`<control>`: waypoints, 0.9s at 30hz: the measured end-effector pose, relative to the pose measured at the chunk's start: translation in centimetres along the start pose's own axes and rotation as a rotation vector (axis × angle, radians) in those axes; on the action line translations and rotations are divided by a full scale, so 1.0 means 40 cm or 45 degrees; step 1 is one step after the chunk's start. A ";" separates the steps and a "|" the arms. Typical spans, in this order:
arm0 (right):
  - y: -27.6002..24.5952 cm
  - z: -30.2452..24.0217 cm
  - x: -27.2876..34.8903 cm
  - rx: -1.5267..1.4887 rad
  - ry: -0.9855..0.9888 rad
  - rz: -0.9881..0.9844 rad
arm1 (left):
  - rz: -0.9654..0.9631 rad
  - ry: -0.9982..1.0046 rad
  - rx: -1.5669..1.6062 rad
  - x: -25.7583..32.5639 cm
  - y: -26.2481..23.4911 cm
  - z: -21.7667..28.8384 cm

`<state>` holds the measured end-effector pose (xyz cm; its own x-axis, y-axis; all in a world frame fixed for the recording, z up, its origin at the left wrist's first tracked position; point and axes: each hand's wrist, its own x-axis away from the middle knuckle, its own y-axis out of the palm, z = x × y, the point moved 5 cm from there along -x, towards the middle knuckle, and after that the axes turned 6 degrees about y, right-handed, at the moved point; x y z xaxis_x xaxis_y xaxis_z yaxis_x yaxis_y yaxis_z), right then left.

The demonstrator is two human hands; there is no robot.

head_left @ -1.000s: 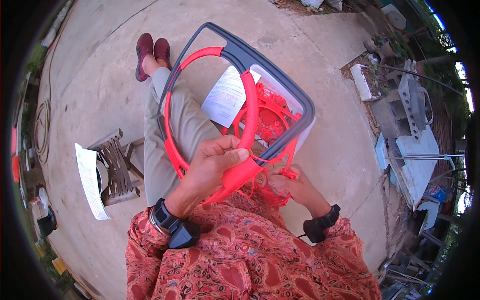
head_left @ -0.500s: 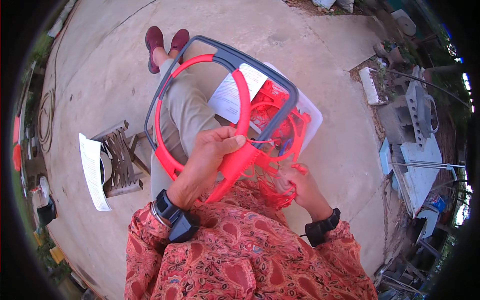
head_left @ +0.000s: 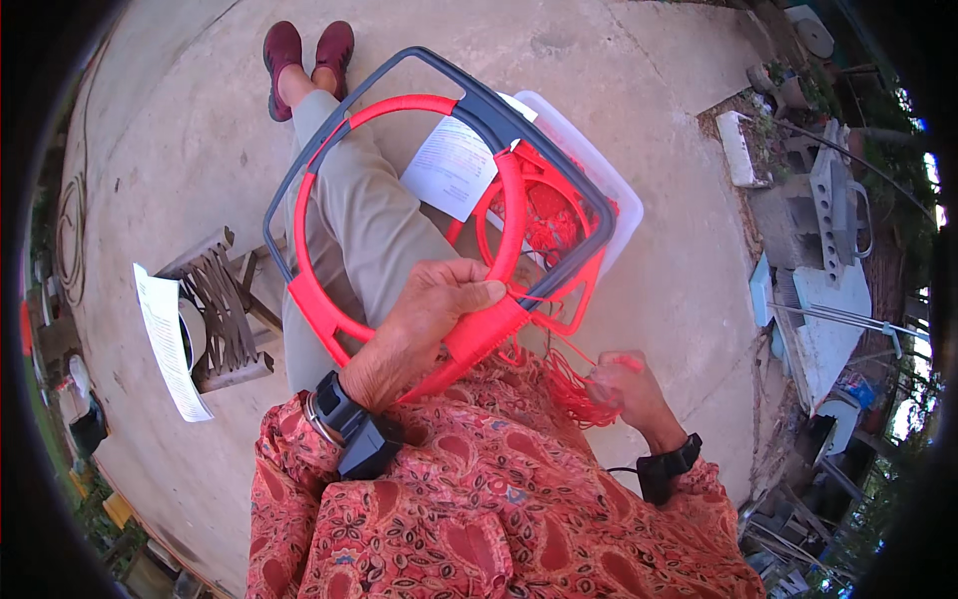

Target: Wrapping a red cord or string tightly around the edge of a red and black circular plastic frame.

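A large rounded frame (head_left: 597,215) of dark grey bars, with an inner ring wrapped in red cord, leans across my lap. My left hand (head_left: 424,309) is closed around its lower red-wrapped band, thumb pressed on the cord near the right end. A thin red strand runs from beside that thumb toward my right hand (head_left: 632,387). This hand is closed on a loose bundle of red cord (head_left: 571,391), which hangs at its left over my patterned shirt; its fingers are slightly blurred.
Beyond the frame stands a white plastic tub (head_left: 629,200) holding red cord and another red frame piece. A printed sheet (head_left: 451,165) lies against it. At left, a slatted wooden stool (head_left: 225,319) carries another sheet (head_left: 172,344). Blocks and boards (head_left: 818,309) are piled along the right.
My right hand has moved away from the frame, down and to the right, with the cord bundle; the strand now stretches longer. My left hand keeps its hold.
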<state>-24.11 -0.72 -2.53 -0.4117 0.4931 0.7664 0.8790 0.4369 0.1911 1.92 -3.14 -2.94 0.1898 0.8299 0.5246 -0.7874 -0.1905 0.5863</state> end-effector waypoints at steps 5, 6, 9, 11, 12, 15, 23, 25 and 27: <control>-0.093 0.092 0.038 -0.075 0.092 0.107 | 0.019 0.002 -0.121 -0.017 -0.029 -0.024; -0.096 0.101 0.033 -0.076 0.092 0.110 | 0.016 0.001 -0.121 -0.022 -0.031 -0.035; -0.117 0.134 -0.003 -0.196 0.274 0.158 | -0.010 -0.007 -0.184 -0.035 -0.035 -0.056; -0.124 0.140 -0.040 -0.083 0.378 0.089 | 0.002 0.040 -0.095 -0.041 -0.043 -0.052; -0.126 0.129 -0.059 -0.083 0.378 0.081 | 0.010 0.042 -0.099 -0.040 -0.050 -0.051; -0.132 0.032 -0.105 0.793 0.139 0.215 | -0.001 0.097 -0.031 -0.042 -0.050 -0.037; 0.109 -0.158 -0.151 0.226 -0.137 0.014 | -0.003 0.056 -0.102 -0.031 -0.053 -0.022; 0.137 -0.154 -0.150 0.170 -0.159 -0.044 | -0.005 0.049 -0.076 -0.036 -0.053 -0.026; 0.151 -0.159 -0.157 0.166 -0.241 -0.012 | -0.001 0.039 -0.049 -0.035 -0.052 -0.024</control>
<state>-14.69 -5.97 -2.30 -0.4680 0.6157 0.6339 0.8416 0.5294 0.1071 2.72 -3.40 -5.47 0.1729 0.8461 0.5043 -0.8094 -0.1697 0.5622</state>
